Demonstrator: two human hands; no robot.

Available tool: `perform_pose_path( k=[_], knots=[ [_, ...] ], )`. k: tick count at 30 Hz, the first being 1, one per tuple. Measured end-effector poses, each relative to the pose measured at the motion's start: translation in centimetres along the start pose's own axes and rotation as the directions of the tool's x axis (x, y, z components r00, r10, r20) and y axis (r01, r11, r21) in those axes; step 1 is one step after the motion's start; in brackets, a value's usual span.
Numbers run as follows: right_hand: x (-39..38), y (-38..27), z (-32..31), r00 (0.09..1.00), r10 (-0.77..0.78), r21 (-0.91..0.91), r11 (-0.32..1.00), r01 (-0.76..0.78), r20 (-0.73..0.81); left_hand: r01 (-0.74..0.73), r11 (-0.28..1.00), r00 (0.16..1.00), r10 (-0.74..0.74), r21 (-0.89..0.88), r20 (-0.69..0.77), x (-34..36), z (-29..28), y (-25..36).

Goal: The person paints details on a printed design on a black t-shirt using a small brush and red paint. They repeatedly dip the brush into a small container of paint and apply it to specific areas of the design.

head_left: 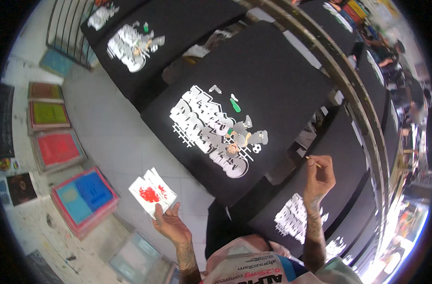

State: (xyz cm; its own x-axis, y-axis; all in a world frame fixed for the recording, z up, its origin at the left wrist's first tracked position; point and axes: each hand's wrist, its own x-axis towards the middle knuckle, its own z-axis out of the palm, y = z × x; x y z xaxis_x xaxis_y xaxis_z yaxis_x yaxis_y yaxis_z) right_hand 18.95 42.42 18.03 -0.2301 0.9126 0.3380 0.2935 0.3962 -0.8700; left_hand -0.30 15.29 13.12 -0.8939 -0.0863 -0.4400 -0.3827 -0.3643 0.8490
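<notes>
My left hand (172,226) grips a folded white card (155,181) by its lower edge, thumb on top. Wet-looking red paint (149,194) is smeared over the card. On the right, my right hand (320,177) is raised with its fingertips pinched on a thin, light-coloured stick (314,159); most of the stick is hidden by the fingers. Between and beyond my hands lies a black fabric panel (282,75) on a board. Its print (204,125) shows white block letters, a grey cartoon figure, a small ball and a green bottle shape. Neither hand touches the fabric.
More printed black panels (131,47) line up at the far left and at the right (291,217). A curved metal rail (353,80) runs along the right. Framed screens in blue (90,189), red (58,147) and green (49,113) stand along the left wall. People work at the far right.
</notes>
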Motion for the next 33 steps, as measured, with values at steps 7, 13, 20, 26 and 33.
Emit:
perform_pose_path(
  k=[7, 13, 20, 26, 33],
  knots=[
    [-7.9, -2.3, -6.7, 0.957, 0.289, 0.153, 0.948, -0.28, -0.036, 0.063, 0.998, 0.988, -0.06, -0.02, 0.14, -3.0, -6.7, 5.6],
    [-14.9, -4.7, -2.3, 0.79, 0.484, 0.447, 0.652, -0.612, 0.377, 0.039, 0.999, 0.991, -0.037, -0.019, 0.129, -8.1, -13.5, 9.6],
    [-21.3, -7.5, -0.5, 0.639, 0.227, 0.457, 0.532, -0.713, 0.735, 0.07, 0.988, 0.993, -0.057, -0.139, 0.1, -13.7, -18.4, 7.0],
    [-21.4, -8.7, -5.1, 0.582, 0.206, 0.403, 0.542, -0.737, 0.787, 0.107, 0.984, 0.988, -0.089, -0.146, 0.123, -17.4, -17.9, 4.8],
    [-18.8, -3.2, -16.1, 0.725, 0.297, 0.529, 0.524, -0.667, 0.621, 0.15, 0.987, 0.966, -0.134, -0.059, 0.222, -21.7, -14.4, 3.2]
  ],
)
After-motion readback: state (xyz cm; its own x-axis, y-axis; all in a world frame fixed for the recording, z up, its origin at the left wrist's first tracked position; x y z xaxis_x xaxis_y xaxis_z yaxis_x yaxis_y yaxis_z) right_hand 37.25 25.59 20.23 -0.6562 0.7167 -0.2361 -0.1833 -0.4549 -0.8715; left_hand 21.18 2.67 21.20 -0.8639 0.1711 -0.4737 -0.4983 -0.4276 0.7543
